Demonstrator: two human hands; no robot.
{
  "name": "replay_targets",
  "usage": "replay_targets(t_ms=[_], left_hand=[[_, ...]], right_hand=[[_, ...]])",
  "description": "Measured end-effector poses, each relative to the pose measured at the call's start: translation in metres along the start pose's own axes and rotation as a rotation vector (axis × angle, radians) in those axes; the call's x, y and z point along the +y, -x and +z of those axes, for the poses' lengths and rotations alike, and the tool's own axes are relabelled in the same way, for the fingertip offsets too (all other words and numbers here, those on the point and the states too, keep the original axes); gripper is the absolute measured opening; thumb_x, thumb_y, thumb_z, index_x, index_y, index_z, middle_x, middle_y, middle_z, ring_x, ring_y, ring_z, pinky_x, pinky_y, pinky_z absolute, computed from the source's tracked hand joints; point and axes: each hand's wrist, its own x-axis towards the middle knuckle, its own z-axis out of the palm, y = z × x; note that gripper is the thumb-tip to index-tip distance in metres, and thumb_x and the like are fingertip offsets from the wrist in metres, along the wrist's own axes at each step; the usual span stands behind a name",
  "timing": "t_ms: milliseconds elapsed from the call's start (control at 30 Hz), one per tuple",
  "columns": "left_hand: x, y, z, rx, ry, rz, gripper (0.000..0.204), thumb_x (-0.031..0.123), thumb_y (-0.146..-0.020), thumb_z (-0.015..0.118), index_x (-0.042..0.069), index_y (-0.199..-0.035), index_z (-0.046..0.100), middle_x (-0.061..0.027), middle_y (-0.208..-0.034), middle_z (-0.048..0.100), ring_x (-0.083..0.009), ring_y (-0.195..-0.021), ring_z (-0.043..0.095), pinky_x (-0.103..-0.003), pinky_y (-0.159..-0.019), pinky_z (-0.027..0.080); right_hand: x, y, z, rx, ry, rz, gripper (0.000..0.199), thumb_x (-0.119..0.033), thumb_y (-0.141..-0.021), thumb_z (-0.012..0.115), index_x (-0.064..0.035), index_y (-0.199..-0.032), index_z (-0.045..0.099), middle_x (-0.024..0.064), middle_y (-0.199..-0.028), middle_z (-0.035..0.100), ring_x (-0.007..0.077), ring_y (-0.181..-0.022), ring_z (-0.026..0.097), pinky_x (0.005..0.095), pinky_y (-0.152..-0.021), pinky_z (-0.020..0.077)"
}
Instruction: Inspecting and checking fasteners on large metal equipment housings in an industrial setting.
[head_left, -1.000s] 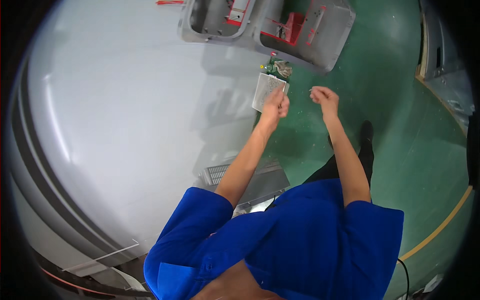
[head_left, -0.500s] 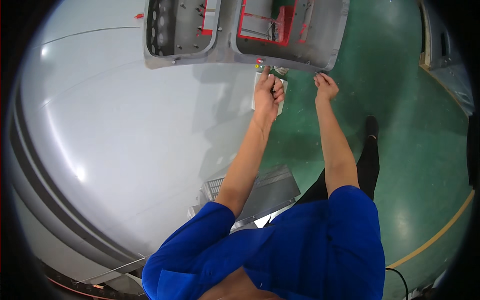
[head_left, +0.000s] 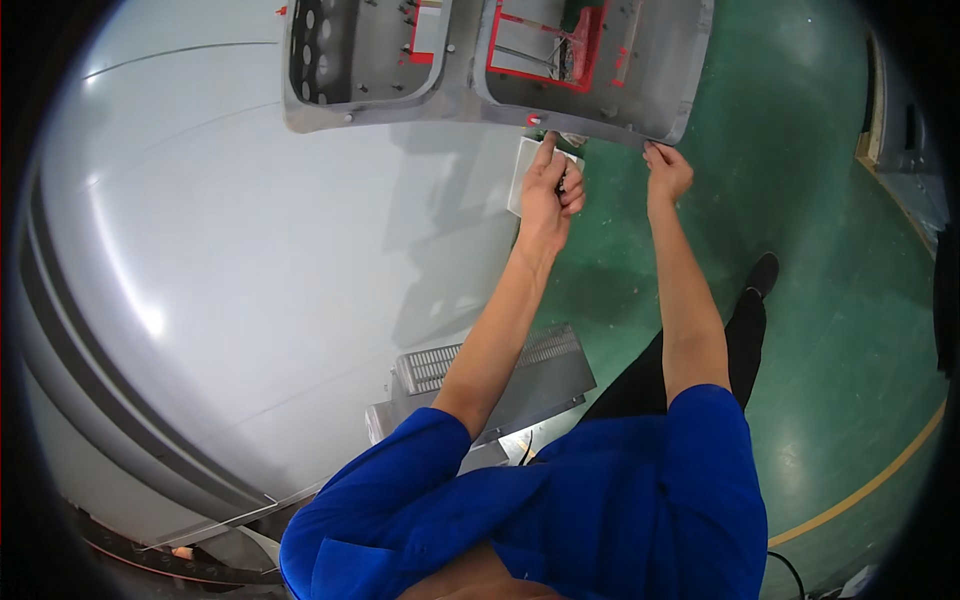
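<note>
A grey moulded frame (head_left: 462, 98) with two large openings fills the top of the view. Just under its near edge is my left hand (head_left: 553, 190), index finger stretched up to the rim and the other fingers curled round small dark bits too small to name. A small red-and-white fitting (head_left: 534, 120) sits on the rim close to that fingertip. Farther right, my right hand (head_left: 668, 172) pinches at the frame's lower right corner; whatever lies between its fingertips is hidden. A white box-like object (head_left: 519, 178) shows partly behind my left hand.
To the left spreads a large, glossy light-grey curved surface (head_left: 250, 240). A grey metal unit with slotted vents (head_left: 520, 375) stands below my left forearm. The green floor (head_left: 830, 340) carries a yellow line (head_left: 865, 485). A wood-edged grey structure (head_left: 900, 140) stands at far right.
Both hands and the frame sit slightly farther right in the view. My right fingertips have come up against the frame's edge. My left index finger still reaches to the rim.
</note>
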Motion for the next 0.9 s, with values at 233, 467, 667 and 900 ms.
replay_targets(t_ms=[233,467,667,900], left_hand=[[-0.026,-0.002,0.012,-0.07,-0.13,-0.009,0.052,0.02,-0.096,0.039,0.0,-0.139,0.02,0.0024,-0.062,0.03,-0.0061,-0.05,0.027,-0.018,-0.043,0.024],[-0.128,0.008,0.048,-0.043,-0.493,-0.284,0.049,0.031,-0.096,0.041,0.001,-0.134,0.034,0.0053,-0.062,0.033,-0.0043,-0.05,0.028,-0.019,-0.042,0.024],[-0.177,-0.004,0.094,-0.2,-0.641,-0.291,0.049,0.038,-0.096,0.039,0.002,-0.13,0.04,0.0054,-0.059,0.039,-0.0026,-0.046,0.031,-0.019,-0.04,0.024],[-0.2,-0.017,0.123,-0.094,-0.599,-0.3,0.044,0.036,-0.095,0.041,0.002,-0.122,0.048,0.0056,-0.06,0.041,-0.0022,-0.046,0.032,-0.019,-0.041,0.023]], right_hand=[[-0.027,-0.007,-0.026,-0.182,0.263,-0.112,0.02,-0.015,-0.07,0.074,-0.0037,-0.085,0.07,0.0064,-0.072,0.066,0.012,-0.065,0.061,0.0257,-0.061,0.046],[-0.059,0.055,-0.139,-0.69,-0.027,0.026,0.022,-0.016,-0.073,0.071,-0.0032,-0.09,0.068,0.0058,-0.078,0.062,0.014,-0.066,0.056,0.026,-0.061,0.0439],[-0.068,0.038,-0.199,-0.475,-0.026,-0.074,0.019,-0.014,-0.072,0.071,-0.0064,-0.089,0.069,0.0054,-0.074,0.057,0.0153,-0.064,0.055,0.027,-0.058,0.0429],[-0.078,0.017,-0.216,-0.409,0.067,-0.131,0.013,-0.01,-0.07,0.071,-0.0029,-0.08,0.067,0.0054,-0.076,0.059,0.0155,-0.063,0.057,0.0277,-0.057,0.0441]])
